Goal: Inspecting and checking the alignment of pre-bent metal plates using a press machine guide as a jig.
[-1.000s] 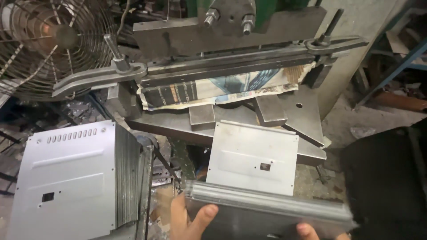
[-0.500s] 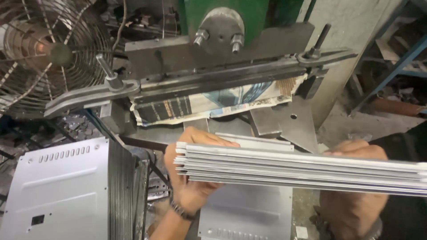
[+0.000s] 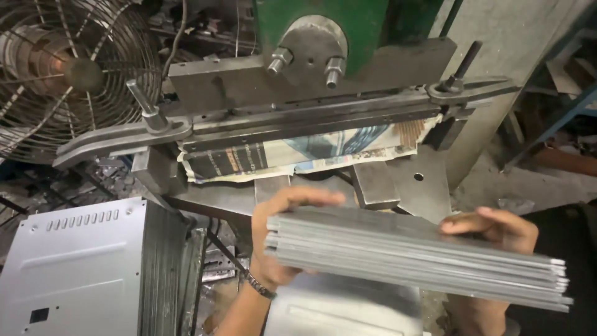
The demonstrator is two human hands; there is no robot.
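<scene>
Both hands, left hand (image 3: 283, 239) and right hand (image 3: 494, 229), are gripping a stack of metal sheets (image 3: 410, 261) at lower centre; fanned-out edges could be slipping loose, cutting fingers.

head view — close, looking down
</scene>
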